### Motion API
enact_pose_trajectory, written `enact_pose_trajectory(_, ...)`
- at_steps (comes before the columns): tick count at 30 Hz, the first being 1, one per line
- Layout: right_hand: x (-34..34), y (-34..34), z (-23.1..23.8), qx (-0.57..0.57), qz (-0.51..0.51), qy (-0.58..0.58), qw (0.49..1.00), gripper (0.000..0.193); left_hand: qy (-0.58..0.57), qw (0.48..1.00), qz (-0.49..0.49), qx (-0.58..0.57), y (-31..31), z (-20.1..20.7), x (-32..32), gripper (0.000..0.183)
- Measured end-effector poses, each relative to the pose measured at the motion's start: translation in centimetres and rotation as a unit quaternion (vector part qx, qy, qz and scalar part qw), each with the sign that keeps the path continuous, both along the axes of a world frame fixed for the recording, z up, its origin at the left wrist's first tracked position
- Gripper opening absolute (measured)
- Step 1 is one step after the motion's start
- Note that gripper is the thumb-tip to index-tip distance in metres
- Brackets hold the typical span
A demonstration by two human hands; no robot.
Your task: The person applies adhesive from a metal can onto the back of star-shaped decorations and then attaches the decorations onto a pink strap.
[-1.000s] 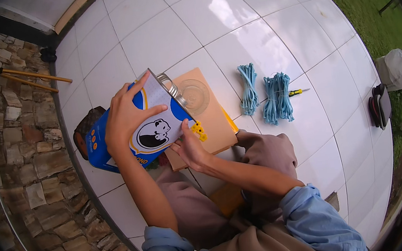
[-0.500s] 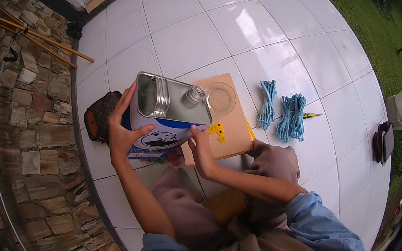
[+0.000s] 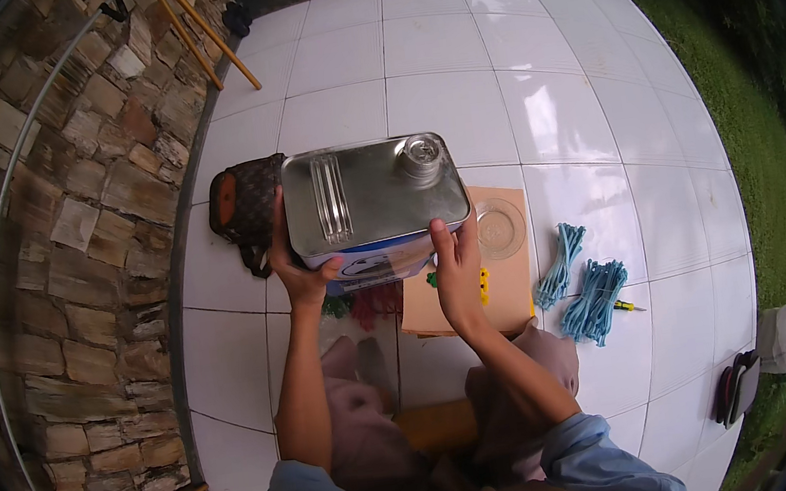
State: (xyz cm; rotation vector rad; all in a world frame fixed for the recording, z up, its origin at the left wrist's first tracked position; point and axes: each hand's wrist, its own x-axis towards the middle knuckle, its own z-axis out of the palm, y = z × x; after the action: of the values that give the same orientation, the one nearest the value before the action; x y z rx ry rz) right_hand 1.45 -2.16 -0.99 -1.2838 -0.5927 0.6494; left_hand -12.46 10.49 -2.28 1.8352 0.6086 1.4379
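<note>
I hold a rectangular metal tin (image 3: 372, 194) between both hands, raised above the floor. Its bare silver top faces up, with a ribbed handle strip at the left and a round capped spout at the far right; its side is blue and white. My left hand (image 3: 301, 274) is wrapped round the left end, thumb on the near side. My right hand (image 3: 457, 275) grips the near right corner, thumb up at the rim. Partly beneath the tin lies a tan board (image 3: 517, 294) bearing a clear round dish (image 3: 501, 228) and small yellow pieces (image 3: 484, 285).
Two bundles of light blue cords (image 3: 594, 304) and a yellow-handled screwdriver (image 3: 627, 306) lie right of the board. A brown patterned bag (image 3: 251, 209) sits left of the tin. Reddish strands (image 3: 379, 306) show below it. A stone wall (image 3: 84, 283) borders the left, grass (image 3: 691, 111) the right.
The tin has turned from a slanted position to nearly level and square-on, its top now facing me more fully. Both hands still grip it. The whole view has shifted with my head.
</note>
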Motion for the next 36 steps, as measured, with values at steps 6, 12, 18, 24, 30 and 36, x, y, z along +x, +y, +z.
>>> enact_pose_trajectory(6, -1.0, 0.6, 3.4, 0.039, 0.03, -0.031, 0.998, 0.075, -0.086, 0.995, 0.044, -0.014, -1.1, 0.7, -1.5, 0.109)
enact_pose_trajectory(12, -5.2, 2.9, 3.7, 0.071, 0.113, -0.041, 0.99, 0.075, -0.105, 0.991, 0.062, -0.054, -1.7, 1.3, -7.6, 0.109)
enact_pose_trajectory(18, -11.3, 6.1, 0.3, 0.014, 0.21, -0.029, 0.977, 0.074, -0.016, 0.99, 0.091, -0.11, -2.0, 0.0, -16.5, 0.111)
enact_pose_trajectory(24, -18.7, 9.8, -4.5, 0.011, 0.355, -0.037, 0.934, 0.077, 0.079, 0.953, 0.186, -0.226, -4.1, -5.1, -26.6, 0.117)
enact_pose_trajectory(30, -23.1, 13.2, -13.1, -0.027, 0.396, -0.09, 0.913, 0.085, 0.134, 0.931, 0.247, -0.235, -4.1, -12.2, -30.1, 0.123)
enact_pose_trajectory(36, -26.2, 14.4, -18.1, -0.026, 0.428, -0.118, 0.896, 0.086, 0.124, 0.912, 0.269, -0.284, -4.7, -17.9, -32.1, 0.125)
